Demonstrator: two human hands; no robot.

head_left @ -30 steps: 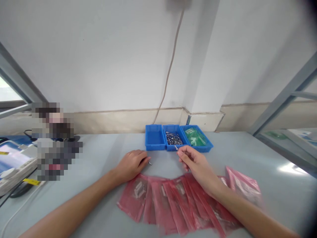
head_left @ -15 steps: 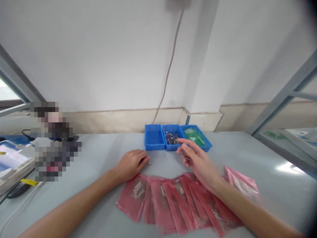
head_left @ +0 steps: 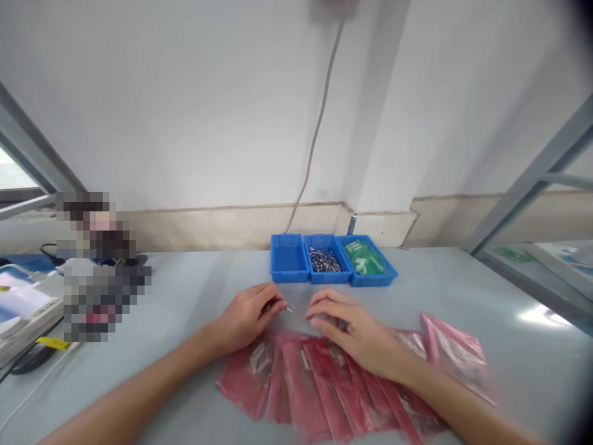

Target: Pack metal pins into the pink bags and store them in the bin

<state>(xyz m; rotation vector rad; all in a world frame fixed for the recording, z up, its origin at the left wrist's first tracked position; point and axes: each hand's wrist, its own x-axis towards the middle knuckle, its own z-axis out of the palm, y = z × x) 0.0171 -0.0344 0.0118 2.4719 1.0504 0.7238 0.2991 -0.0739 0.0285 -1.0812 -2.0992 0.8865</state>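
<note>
My left hand is closed, with a thin metal pin sticking out past its thumb and forefinger. Facing it, a short gap to the right, is my right hand, its fingers curled toward the thumb; what they hold, if anything, is hidden. Beneath and in front of both hands several pink plastic bags lie fanned out and overlapping, some with small pale pieces showing inside. Behind the hands, a blue bin contains many small shiny metal pieces.
Left of the metal pieces stands an empty blue bin; to their right, another blue bin holds green bags. One more pink bag lies at right. Cables and a power strip occupy the left side. A wall rises behind.
My right hand has come back from the bin of metal pieces, down and left toward my left hand. The left hand has shifted slightly right, the pin pointing out of its fingers.
</note>
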